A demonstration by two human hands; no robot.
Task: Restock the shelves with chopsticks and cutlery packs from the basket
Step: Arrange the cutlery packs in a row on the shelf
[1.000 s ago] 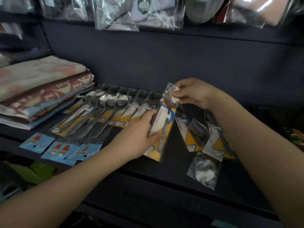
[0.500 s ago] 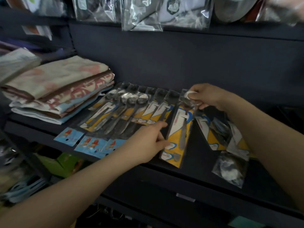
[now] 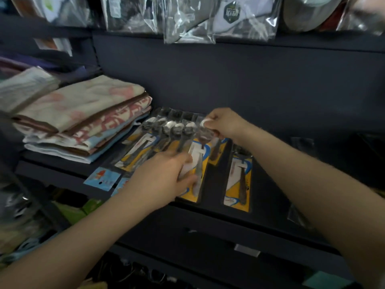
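A yellow-backed spoon pack (image 3: 199,163) lies flat on the dark shelf (image 3: 268,184), at the right end of a row of overlapping spoon packs (image 3: 162,140). My left hand (image 3: 164,178) holds its lower part, fingers curled over the card. My right hand (image 3: 223,123) pinches its top end by the white hang tab. To the right, a pack with a brown-handled utensil (image 3: 239,180) lies on its own. Another pack (image 3: 216,151) sits partly under my right wrist. The basket is out of view.
Folded towels (image 3: 81,119) are stacked at the left of the shelf. Blue cards (image 3: 103,178) lie along the front edge. Clear bags of goods (image 3: 208,17) hang from the shelf above. A clear packet (image 3: 298,215) shows beside my right forearm. Lower shelves hold blurred items.
The held spoon pack has come down from a tilt and moved left to lie flat beside the row. Both hands went with it, and the camera view shifted.
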